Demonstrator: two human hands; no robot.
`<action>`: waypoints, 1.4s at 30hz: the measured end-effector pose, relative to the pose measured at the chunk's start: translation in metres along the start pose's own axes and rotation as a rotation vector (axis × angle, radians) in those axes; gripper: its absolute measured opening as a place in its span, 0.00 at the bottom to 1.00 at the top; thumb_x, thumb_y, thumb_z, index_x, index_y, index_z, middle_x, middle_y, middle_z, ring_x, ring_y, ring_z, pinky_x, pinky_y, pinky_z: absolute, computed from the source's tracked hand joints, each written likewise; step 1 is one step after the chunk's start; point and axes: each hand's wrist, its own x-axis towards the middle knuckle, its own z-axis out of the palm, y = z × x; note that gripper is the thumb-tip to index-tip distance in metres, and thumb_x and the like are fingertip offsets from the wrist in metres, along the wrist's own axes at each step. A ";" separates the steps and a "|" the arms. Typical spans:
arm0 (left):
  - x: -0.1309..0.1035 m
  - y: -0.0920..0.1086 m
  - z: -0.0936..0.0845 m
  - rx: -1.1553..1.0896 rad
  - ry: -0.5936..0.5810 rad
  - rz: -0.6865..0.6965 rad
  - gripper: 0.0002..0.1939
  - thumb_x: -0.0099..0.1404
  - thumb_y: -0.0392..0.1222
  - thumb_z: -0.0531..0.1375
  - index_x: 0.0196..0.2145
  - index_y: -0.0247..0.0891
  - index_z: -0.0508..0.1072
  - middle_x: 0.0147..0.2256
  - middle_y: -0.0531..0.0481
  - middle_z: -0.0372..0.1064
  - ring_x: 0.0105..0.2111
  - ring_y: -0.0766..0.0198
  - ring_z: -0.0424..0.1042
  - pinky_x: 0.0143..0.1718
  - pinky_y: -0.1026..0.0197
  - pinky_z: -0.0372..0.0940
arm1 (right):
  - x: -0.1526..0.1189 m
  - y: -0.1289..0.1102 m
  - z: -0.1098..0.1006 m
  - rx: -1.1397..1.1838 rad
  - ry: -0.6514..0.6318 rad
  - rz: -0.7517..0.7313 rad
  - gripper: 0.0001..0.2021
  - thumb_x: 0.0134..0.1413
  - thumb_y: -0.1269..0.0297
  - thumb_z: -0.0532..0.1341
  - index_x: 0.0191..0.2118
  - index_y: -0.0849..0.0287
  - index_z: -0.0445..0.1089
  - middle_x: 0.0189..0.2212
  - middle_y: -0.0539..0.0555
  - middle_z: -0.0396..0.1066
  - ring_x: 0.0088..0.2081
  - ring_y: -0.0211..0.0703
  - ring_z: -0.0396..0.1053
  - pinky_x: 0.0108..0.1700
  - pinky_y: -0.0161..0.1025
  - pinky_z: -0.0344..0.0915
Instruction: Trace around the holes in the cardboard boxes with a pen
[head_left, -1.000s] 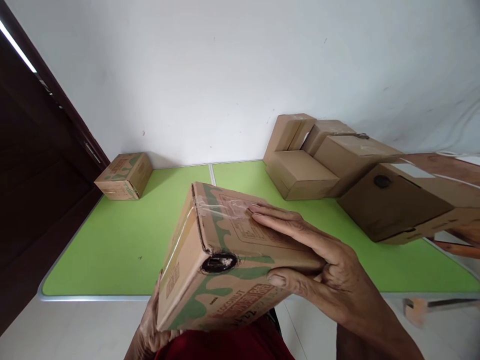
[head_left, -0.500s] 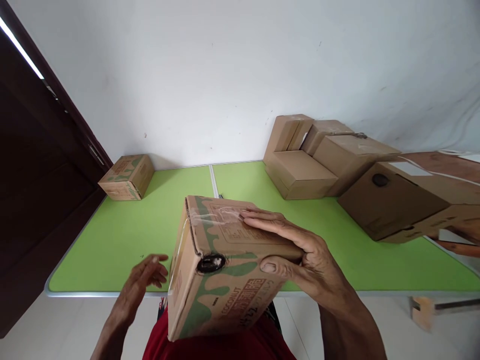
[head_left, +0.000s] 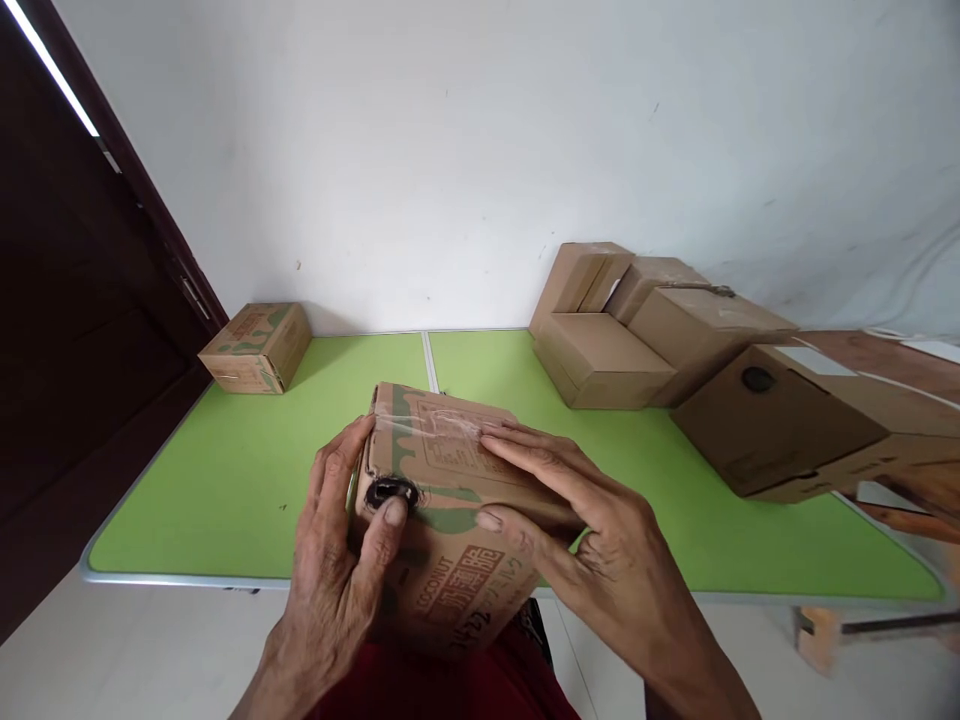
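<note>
A brown cardboard box with green drip print and red lettering is held tilted in front of my body, over the table's near edge. My left hand grips its left end, the thumb beside a black-ringed hole at the corner. On the right side, my right hand clasps the same box, fingers spread across the taped top face and thumb on the lettered face. The box's underside and far right end are hidden.
A similar printed box sits at the green table's far left. Several plain cartons are grouped against the wall at right, with a larger holed carton nearer me. A dark door stands at left.
My left hand has moved from beside the box onto its left end and taken hold. The box has shifted slightly left in my right hand, which keeps its grip.
</note>
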 end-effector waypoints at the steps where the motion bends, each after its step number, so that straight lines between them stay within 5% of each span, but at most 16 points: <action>1: 0.000 0.001 0.002 -0.005 0.010 -0.011 0.27 0.87 0.52 0.56 0.78 0.60 0.61 0.73 0.50 0.68 0.72 0.57 0.68 0.70 0.55 0.67 | 0.000 -0.007 0.005 -0.097 0.042 -0.028 0.20 0.76 0.54 0.68 0.65 0.56 0.77 0.62 0.60 0.84 0.63 0.59 0.81 0.66 0.62 0.75; 5: -0.003 0.008 0.008 -0.078 0.040 -0.072 0.27 0.87 0.52 0.56 0.78 0.56 0.62 0.72 0.49 0.68 0.72 0.56 0.67 0.71 0.54 0.65 | 0.001 -0.039 0.033 -0.304 0.176 -0.102 0.19 0.79 0.55 0.64 0.63 0.63 0.76 0.59 0.63 0.85 0.59 0.64 0.82 0.67 0.64 0.66; 10: -0.007 0.007 0.011 -0.223 0.014 -0.157 0.27 0.88 0.52 0.53 0.79 0.64 0.59 0.77 0.56 0.61 0.76 0.58 0.60 0.76 0.55 0.58 | 0.008 -0.053 0.053 -0.304 0.228 -0.063 0.17 0.79 0.58 0.62 0.61 0.64 0.77 0.57 0.63 0.85 0.55 0.64 0.82 0.60 0.60 0.66; 20: -0.004 0.019 0.002 -0.264 0.038 -0.252 0.21 0.87 0.53 0.53 0.73 0.59 0.67 0.69 0.52 0.69 0.64 0.55 0.70 0.69 0.50 0.64 | 0.000 -0.059 0.061 -0.346 0.307 -0.063 0.16 0.80 0.56 0.63 0.60 0.62 0.78 0.55 0.63 0.86 0.54 0.59 0.84 0.59 0.56 0.63; 28: -0.011 0.036 0.015 -0.253 0.050 -0.249 0.25 0.88 0.53 0.52 0.78 0.59 0.62 0.75 0.50 0.61 0.76 0.51 0.59 0.79 0.44 0.55 | 0.007 -0.048 0.057 -0.323 0.360 -0.042 0.13 0.79 0.54 0.62 0.54 0.58 0.76 0.49 0.58 0.87 0.51 0.55 0.85 0.59 0.53 0.64; 32: -0.011 0.042 0.018 -0.221 0.035 -0.218 0.25 0.88 0.54 0.52 0.78 0.61 0.62 0.74 0.50 0.62 0.75 0.52 0.62 0.78 0.43 0.58 | 0.007 -0.049 0.054 -0.311 0.373 -0.048 0.11 0.76 0.59 0.63 0.54 0.59 0.76 0.48 0.59 0.87 0.51 0.55 0.84 0.60 0.52 0.66; 38: -0.007 0.031 0.017 -0.199 0.012 -0.152 0.25 0.87 0.53 0.54 0.77 0.58 0.63 0.73 0.47 0.63 0.74 0.49 0.63 0.75 0.43 0.60 | 0.005 -0.050 0.051 -0.285 0.350 -0.054 0.11 0.77 0.61 0.62 0.56 0.61 0.75 0.49 0.63 0.86 0.51 0.58 0.83 0.59 0.54 0.66; 42: -0.003 0.025 0.013 -0.178 0.046 -0.152 0.23 0.85 0.51 0.55 0.73 0.53 0.66 0.65 0.45 0.69 0.61 0.52 0.72 0.65 0.49 0.69 | -0.002 -0.050 0.050 -0.307 0.262 -0.080 0.15 0.79 0.63 0.61 0.63 0.63 0.73 0.56 0.65 0.85 0.54 0.62 0.82 0.58 0.56 0.65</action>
